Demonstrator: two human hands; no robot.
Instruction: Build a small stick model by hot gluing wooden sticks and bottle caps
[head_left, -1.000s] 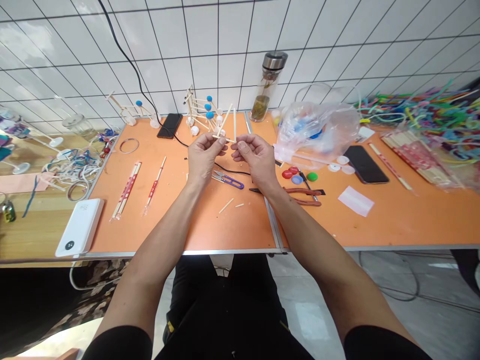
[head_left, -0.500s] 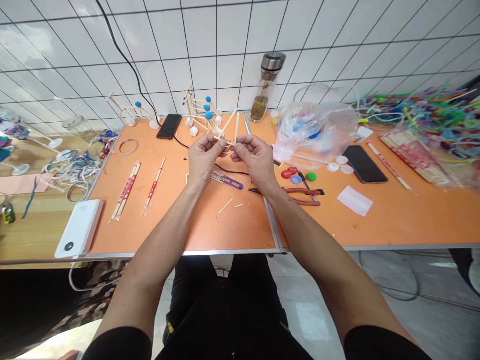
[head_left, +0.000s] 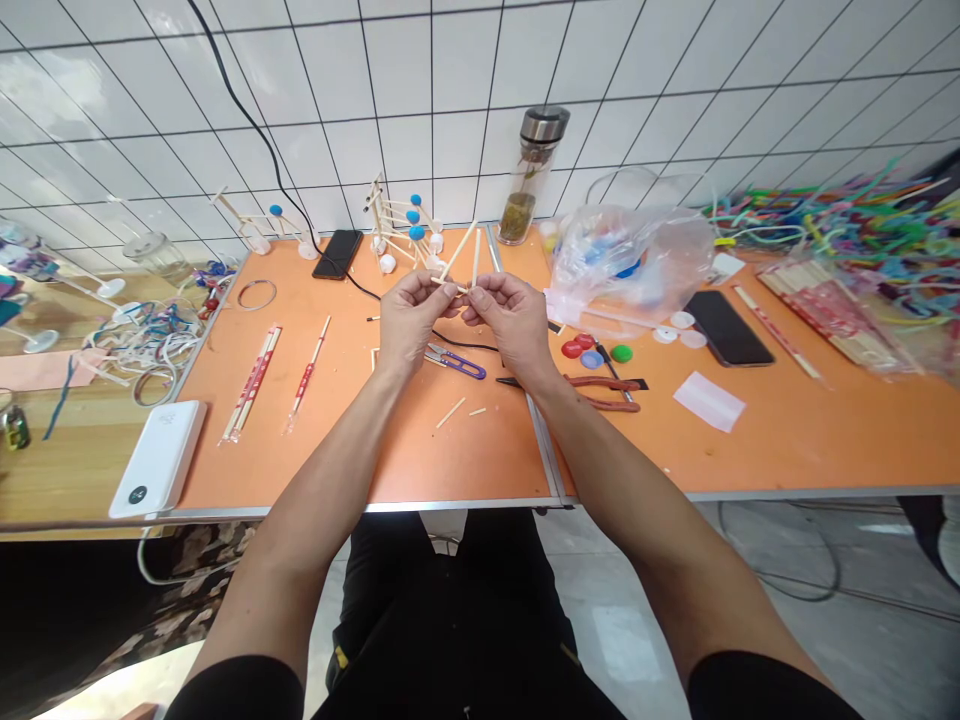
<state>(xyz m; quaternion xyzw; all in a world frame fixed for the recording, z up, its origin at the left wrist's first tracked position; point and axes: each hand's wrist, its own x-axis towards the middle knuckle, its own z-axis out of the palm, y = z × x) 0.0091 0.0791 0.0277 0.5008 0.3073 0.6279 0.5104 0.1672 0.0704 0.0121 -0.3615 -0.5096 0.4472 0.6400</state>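
Left hand (head_left: 409,315) and right hand (head_left: 514,318), held close together above the orange surface (head_left: 465,465). Each is nearly closed, thumb against fingers, in a pinch upon slender wooden sticks (head_left: 458,250). Two longer sticks slant upward from the fingertips; a shorter piece runs crosswise between the hands. The fingers hide how the pieces meet.

Beneath the hands, a black cable (head_left: 478,345) crosses the surface; just nearer the person lie purple-handled snips (head_left: 463,364) and two stick offcuts (head_left: 450,413). Pliers (head_left: 600,381) with orange handles lie partly under the right forearm.

Behind the left hand stands a stick structure (head_left: 390,215) bearing blue balls, with a black phone (head_left: 337,254) to its left. Nearer the left edge are red-wrapped chopsticks (head_left: 253,385), a ring of wire (head_left: 256,294) and a white power bank (head_left: 159,458).

A lidded glass bottle (head_left: 519,212) stands upright near the tiled wall (head_left: 465,90). To its right lie a clear plastic bag (head_left: 637,260), red caps (head_left: 577,345), a green cap (head_left: 621,353), a second phone (head_left: 729,328) and a white slip (head_left: 709,401).
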